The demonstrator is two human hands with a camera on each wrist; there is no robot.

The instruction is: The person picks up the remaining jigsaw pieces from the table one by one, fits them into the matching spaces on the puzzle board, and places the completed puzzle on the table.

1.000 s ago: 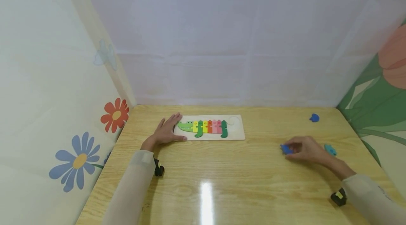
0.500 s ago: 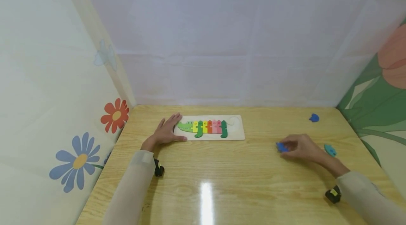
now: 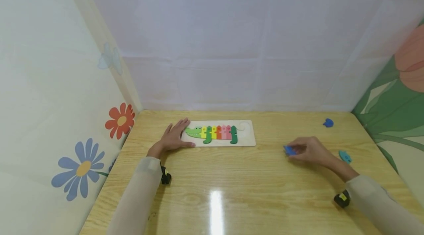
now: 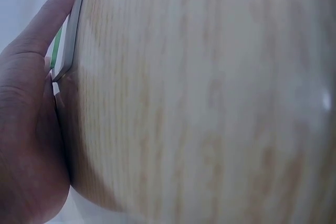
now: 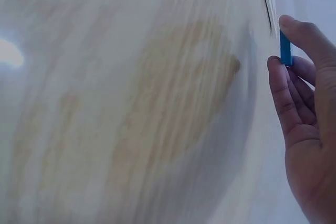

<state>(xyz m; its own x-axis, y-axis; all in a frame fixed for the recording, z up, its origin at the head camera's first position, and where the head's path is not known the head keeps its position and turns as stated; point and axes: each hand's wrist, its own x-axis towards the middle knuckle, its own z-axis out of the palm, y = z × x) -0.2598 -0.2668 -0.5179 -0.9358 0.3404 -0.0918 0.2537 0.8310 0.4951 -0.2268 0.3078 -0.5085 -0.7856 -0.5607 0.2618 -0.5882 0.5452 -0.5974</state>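
Note:
A white wooden puzzle board (image 3: 247, 139) lies at the back of the table with a colourful crocodile (image 3: 218, 132) laid out on it in several pieces. At its left end rests my left hand (image 3: 171, 139), fingers and thumb spread straight along the corners; the left wrist view shows the thumb (image 4: 44, 22) lying along the board's edge. Right of the board, my right hand (image 3: 311, 150) pinches a blue puzzle piece (image 3: 289, 150) between thumb and fingers. That piece (image 5: 285, 50) appears edge-on in the right wrist view, held above the tabletop. A curled tail outline shows at the board's right end.
A teal puzzle piece (image 3: 345, 156) lies on the wooden table (image 3: 258, 191) behind the right wrist. Another blue piece (image 3: 328, 123) is near the back right corner. White cloth (image 3: 212, 43) hangs behind the table, and flower-printed panels stand on both sides.
My right hand has moved left and slightly toward the back with the blue puzzle piece, closer to the board. The left hand and the board have stayed in place.

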